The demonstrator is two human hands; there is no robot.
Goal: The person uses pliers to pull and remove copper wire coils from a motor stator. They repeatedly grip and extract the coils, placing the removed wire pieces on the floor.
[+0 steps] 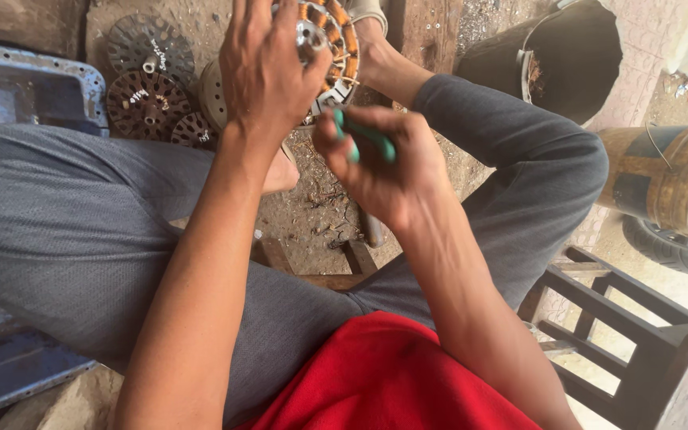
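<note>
Ground: dusty dirt floor [312, 215] is lying under the seated person, littered with small scraps between the knees.
Legs: grey trousers [65, 231] are spreading wide to both sides, with a red shirt [384, 374] showing at the bottom.
Containers: a black bucket [575, 56] is standing at the top right of the floor, a brown drum [670, 175] just beside it, and a tyre [670, 247] is lying under the drum.
Furniture: a dark wooden stool [639, 342] is standing at the lower right.
Spare parts: round slotted metal discs [149, 80] are lying together on the floor at the top left, beside a blue metal tray [17, 87].
Workpiece: a motor stator with copper windings [336, 40] is sitting at the top centre, propped near a bare foot.
Left hand [268, 72]: it is grasping the stator, fingers wrapping over its rim and hub.
Right hand [380, 163]: it is clenching a green-handled tool [368, 139], just below the stator.
</note>
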